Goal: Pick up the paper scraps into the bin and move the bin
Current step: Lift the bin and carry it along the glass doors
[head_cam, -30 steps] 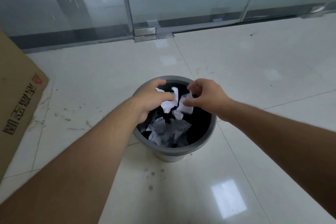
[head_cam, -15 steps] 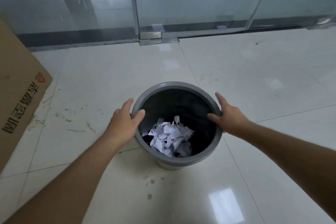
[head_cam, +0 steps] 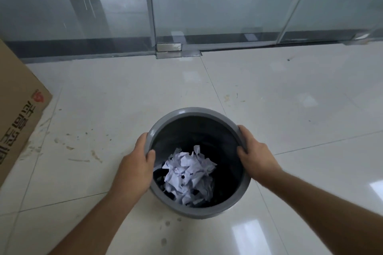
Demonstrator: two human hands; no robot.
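A round grey bin (head_cam: 186,112) with a dark inside stands on the pale tiled floor in the lower middle of the head view. A heap of crumpled white paper scraps (head_cam: 189,174) lies inside it. My left hand (head_cam: 135,166) grips the bin's left rim, thumb inside and fingers down the outer wall. On the opposite rim my right hand (head_cam: 256,154) holds the same way.
A brown cardboard box (head_cam: 18,114) with printed characters lies at the left edge. A glass partition with a metal floor bracket (head_cam: 169,50) runs across the back. The floor (head_cam: 290,109) around the bin carries small dirt marks and smears.
A second ago both hands were dropping white scraps into the bin. They let go, moved apart to the rim, and now clasp it on both sides.
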